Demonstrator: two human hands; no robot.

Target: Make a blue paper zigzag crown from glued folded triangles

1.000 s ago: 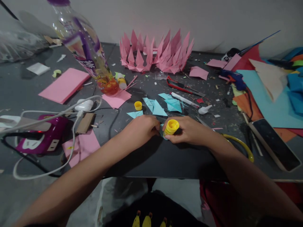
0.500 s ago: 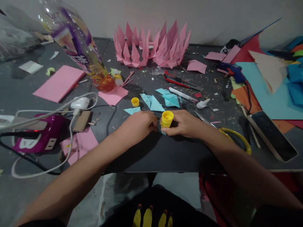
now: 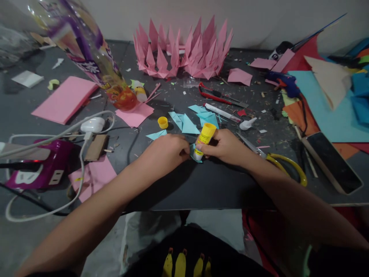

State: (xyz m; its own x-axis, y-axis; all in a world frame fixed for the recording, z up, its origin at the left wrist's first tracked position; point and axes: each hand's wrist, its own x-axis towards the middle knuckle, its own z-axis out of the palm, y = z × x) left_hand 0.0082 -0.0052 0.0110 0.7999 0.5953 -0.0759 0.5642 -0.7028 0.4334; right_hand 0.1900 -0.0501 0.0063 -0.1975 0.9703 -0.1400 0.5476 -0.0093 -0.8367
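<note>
My right hand (image 3: 227, 146) grips a yellow glue stick (image 3: 204, 139), tilted with its tip down on a small light-blue folded paper piece (image 3: 195, 154). My left hand (image 3: 167, 152) is closed, its fingertips pinching that blue piece on the dark table (image 3: 201, 184). Just beyond my hands lie several more light-blue folded pieces (image 3: 187, 125) and the yellow glue cap (image 3: 163, 122). A spiky ring of pink folded paper (image 3: 184, 54) stands at the back.
A plastic bottle (image 3: 95, 57) leans at the left above pink paper sheets (image 3: 65, 100). Left front: a purple device (image 3: 43, 165) with white cables. Right: yellow-handled scissors (image 3: 285, 165), a phone (image 3: 331, 161), a red cutter (image 3: 216, 98), a blue glue gun (image 3: 284, 82), coloured sheets (image 3: 331, 111).
The glue stick has tipped from end-on to tilted, showing its side with the tip down on the blue piece. The view has shifted slightly; both hands stay together.
</note>
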